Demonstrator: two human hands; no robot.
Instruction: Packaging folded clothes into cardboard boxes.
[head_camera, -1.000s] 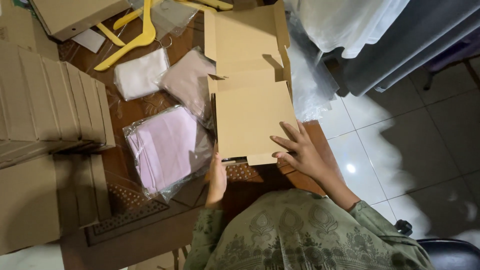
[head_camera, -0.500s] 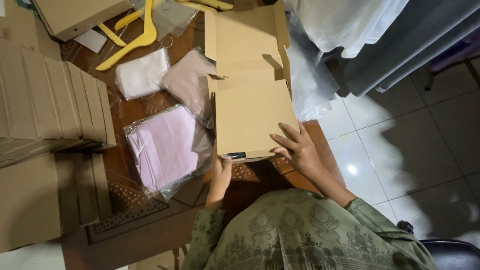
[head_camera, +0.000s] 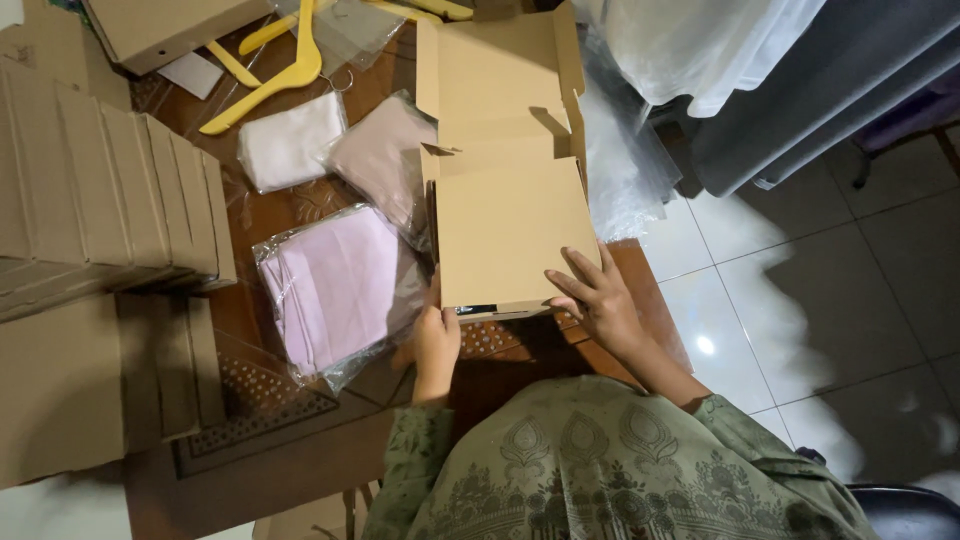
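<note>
Your left hand (head_camera: 436, 340) grips the near left corner of the cardboard box (head_camera: 510, 235); your right hand (head_camera: 597, 297) rests open, fingers spread, on its near right edge

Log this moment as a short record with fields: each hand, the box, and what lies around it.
left hand: grips near left corner of the cardboard box
right hand: fingers spread on near right edge of the box
box state: lid flap open, standing away from the person
beside box: pink cloth in clear bag, two paler bagged cloths
far left: stack of flat cartons
top: yellow hangers
</note>
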